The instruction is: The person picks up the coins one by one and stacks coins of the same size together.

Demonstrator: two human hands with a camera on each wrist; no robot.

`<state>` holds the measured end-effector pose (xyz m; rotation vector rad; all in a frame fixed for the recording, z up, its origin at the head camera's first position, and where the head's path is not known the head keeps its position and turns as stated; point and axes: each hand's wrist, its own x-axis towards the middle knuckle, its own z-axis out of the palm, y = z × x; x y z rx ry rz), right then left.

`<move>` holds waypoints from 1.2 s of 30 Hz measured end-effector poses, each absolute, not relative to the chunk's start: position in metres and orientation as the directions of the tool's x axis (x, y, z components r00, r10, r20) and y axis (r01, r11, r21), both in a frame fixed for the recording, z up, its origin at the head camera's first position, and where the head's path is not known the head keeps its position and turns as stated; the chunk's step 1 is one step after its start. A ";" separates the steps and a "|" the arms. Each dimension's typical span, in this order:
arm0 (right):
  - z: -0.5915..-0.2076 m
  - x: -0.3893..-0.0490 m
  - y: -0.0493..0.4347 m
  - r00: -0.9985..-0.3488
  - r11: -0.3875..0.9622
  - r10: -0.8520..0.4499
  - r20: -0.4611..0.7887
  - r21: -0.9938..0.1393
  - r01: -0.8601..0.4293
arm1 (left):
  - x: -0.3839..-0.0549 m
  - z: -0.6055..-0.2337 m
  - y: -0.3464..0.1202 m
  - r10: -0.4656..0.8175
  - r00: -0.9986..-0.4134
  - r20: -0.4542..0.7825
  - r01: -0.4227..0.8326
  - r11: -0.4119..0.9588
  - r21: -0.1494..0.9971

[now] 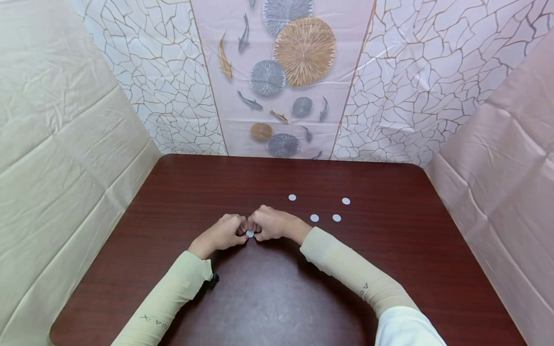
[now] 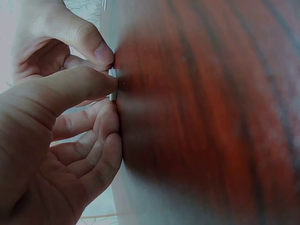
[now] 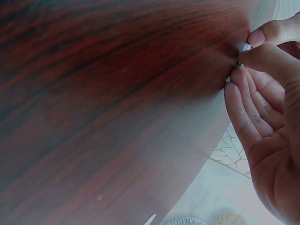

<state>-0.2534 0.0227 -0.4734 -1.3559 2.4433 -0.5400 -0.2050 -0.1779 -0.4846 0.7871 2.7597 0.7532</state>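
Note:
Both hands meet at one small white disc on the table, left of the loose discs. My left hand pinches it from the left, its thumb in front and its other fingers curled behind. From the right, my right hand holds the same disc between thumb and fingers. In the left wrist view the white disc appears edge-on against the tabletop, partly covered by the left thumb. Only a sliver of the disc shows between the thumbs in the right wrist view. Whether more than one disc is stacked there, I cannot tell.
Several more white discs lie flat and apart beyond the right forearm: one at the back left, two nearer, another at the right. The dark red-brown table has patterned cloth walls behind and beside it.

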 end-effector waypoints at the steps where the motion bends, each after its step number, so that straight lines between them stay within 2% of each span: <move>1: -0.474 -0.253 0.023 -0.512 0.484 -0.856 -0.072 -0.457 -0.746 | -0.205 -0.484 -0.178 0.534 -0.845 -0.029 0.445 0.733 0.514; 10: -0.473 -0.253 0.026 -0.513 0.488 -0.855 -0.082 -0.465 -0.739 | -0.204 -0.483 -0.178 0.536 -0.843 -0.037 0.444 0.733 0.515; 18: -0.464 -0.253 0.040 -0.532 0.522 -0.840 -0.103 -0.416 -0.744 | -0.205 -0.485 -0.178 0.534 -0.845 -0.022 0.449 0.732 0.512; 28: -0.449 -0.254 0.077 -0.561 0.551 -0.823 -0.093 -0.371 -0.747 | -0.204 -0.483 -0.177 0.514 -0.856 -0.051 0.416 0.745 0.521; 36: -0.438 -0.254 0.119 -0.610 0.600 -0.787 -0.094 -0.351 -0.719 | -0.203 -0.484 -0.177 0.510 -0.858 -0.062 0.407 0.748 0.524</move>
